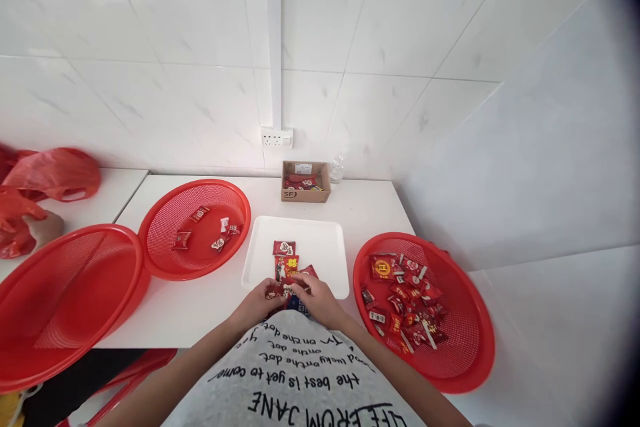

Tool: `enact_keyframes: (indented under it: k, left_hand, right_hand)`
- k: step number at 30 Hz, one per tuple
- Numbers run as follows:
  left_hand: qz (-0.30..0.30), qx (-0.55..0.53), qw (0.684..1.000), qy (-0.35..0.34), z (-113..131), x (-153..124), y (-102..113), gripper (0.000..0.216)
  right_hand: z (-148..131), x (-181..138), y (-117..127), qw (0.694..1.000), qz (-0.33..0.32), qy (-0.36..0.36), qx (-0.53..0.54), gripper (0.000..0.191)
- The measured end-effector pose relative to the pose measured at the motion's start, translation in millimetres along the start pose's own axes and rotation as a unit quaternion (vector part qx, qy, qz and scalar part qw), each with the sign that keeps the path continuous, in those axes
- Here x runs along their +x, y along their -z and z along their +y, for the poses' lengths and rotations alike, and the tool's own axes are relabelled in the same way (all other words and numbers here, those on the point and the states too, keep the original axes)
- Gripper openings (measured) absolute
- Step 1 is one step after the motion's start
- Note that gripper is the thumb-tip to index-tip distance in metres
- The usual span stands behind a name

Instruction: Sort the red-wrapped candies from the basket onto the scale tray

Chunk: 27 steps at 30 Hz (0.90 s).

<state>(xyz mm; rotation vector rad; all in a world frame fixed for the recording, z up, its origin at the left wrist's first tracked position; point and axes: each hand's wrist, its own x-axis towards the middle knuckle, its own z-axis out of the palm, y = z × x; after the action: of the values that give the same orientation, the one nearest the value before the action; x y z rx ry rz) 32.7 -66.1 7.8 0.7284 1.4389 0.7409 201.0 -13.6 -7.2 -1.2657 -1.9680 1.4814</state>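
Observation:
My left hand (259, 300) and my right hand (316, 297) meet at the near edge of a white tray (320, 240), both pinched on small red wrapped candies (285, 288). More candy packets (284, 248) lie on the tray just beyond my fingers. What sits under my palms is hidden by my shirt.
A red basket (460, 347) with several candy packets stands at the right. Another red basket (165, 260) holding a few candies is at the left, and a large empty one (60, 300) overlaps it. A cardboard box (306, 181) sits by the wall. Red plastic bags (45, 177) lie far left.

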Motion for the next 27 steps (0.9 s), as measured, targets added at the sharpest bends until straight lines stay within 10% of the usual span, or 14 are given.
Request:
enact_keyframes:
  k: [7, 16, 27]
  left_hand:
    - [-0.052, 0.172, 0.982, -0.066, -2, 11, -13, 0.037]
    - [-0.136, 0.119, 0.982, -0.050, 13, -2, -13, 0.039]
    - [-0.004, -0.080, 0.996, 0.048, 3, 2, -12, 0.046]
  right_hand:
    - [13, -13, 2, 0.994, 0.009, -0.083, 0.075, 0.024]
    - [24, -23, 0, 0.927, -0.023, -0.193, 0.320, 0.037]
    - [22, -6, 25, 0.968, 0.143, -0.126, 0.161, 0.029]
